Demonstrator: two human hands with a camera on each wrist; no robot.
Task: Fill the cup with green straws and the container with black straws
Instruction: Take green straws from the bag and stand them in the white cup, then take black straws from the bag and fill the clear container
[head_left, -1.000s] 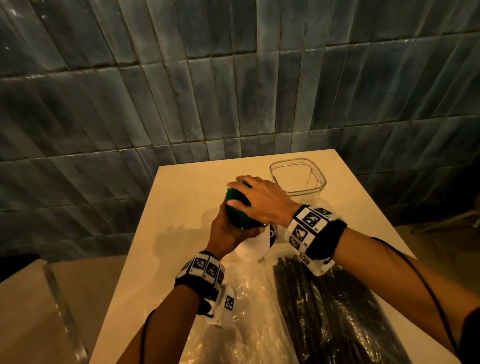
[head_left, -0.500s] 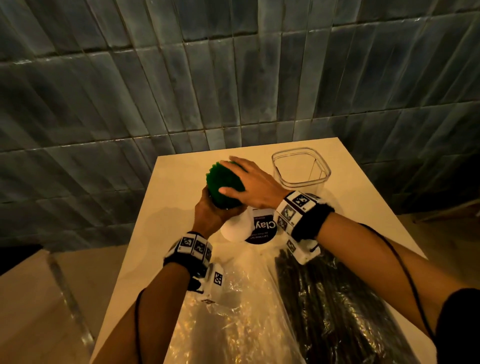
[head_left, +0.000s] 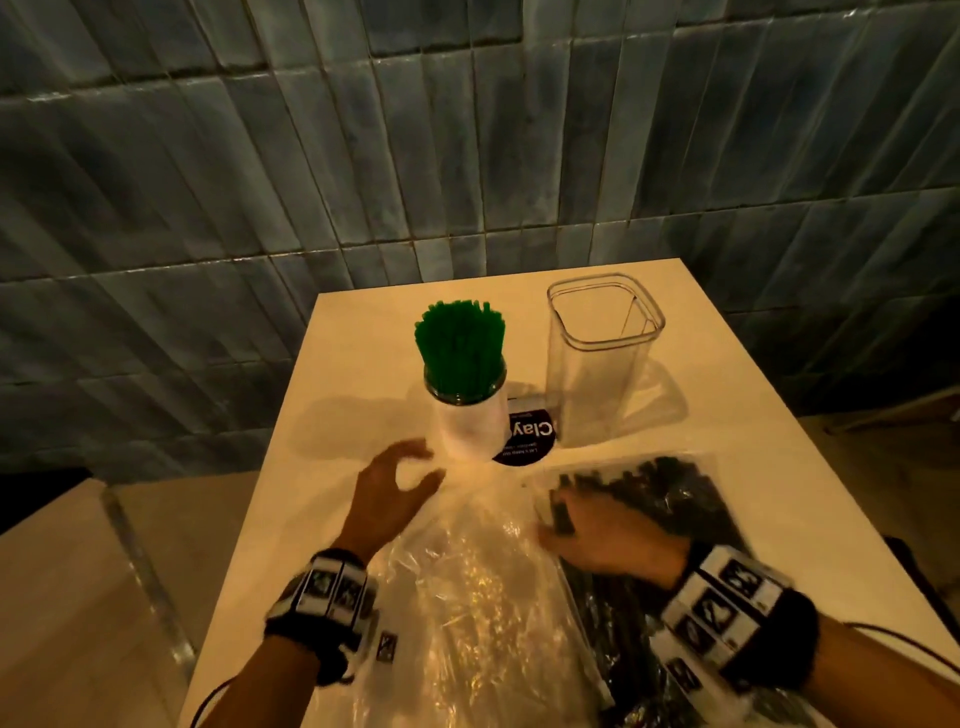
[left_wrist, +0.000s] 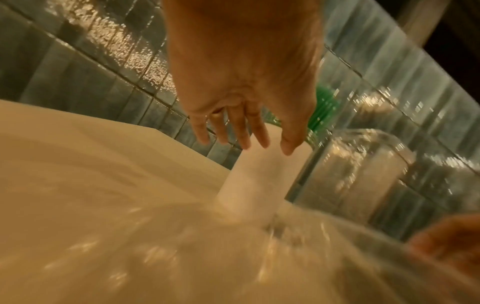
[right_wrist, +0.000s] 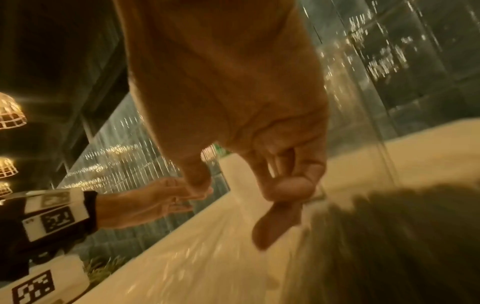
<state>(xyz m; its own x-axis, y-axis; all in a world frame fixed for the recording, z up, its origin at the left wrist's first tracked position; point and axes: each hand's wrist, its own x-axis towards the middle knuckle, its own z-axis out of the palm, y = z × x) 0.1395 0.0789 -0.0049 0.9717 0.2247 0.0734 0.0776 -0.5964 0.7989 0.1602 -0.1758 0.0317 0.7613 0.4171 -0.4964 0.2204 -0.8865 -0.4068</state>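
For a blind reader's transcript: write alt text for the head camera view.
A white paper cup packed with upright green plastic straws stands on a cream table beside an empty clear square plastic container. Nearer, the left hand hovers open by the cup, and the right hand reaches into a clear bag of black straws.

left hand (head_left: 390, 493) — fingers loosely spread | right hand (head_left: 605, 535) — fingers loosely curled
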